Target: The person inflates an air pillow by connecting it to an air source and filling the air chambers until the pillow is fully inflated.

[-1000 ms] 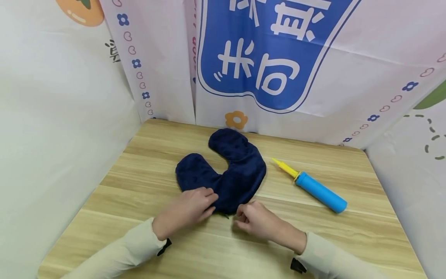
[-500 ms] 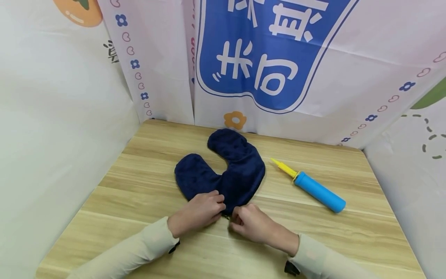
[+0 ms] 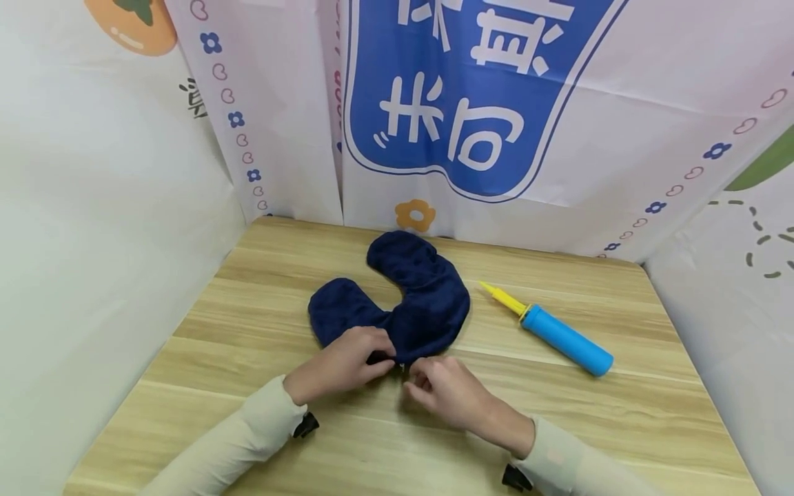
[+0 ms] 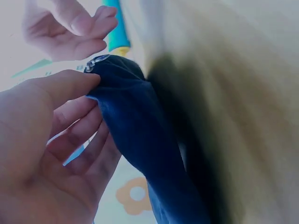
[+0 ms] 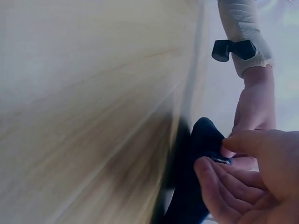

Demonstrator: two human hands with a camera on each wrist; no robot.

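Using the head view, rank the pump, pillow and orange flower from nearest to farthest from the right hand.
1. Pillow, just ahead and left of the right hand
2. Pump, ahead and right
3. Orange flower, on the backdrop beyond

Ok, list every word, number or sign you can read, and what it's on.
"未", sideways on the blue sign.
"可", sideways on the same sign.
Two more characters there, partly cut off by the frame's top.
Pink lettering in the backdrop's fold: too hidden to read.
Black character on the left wall: too small to read.
Pump and pillow: no lettering visible.
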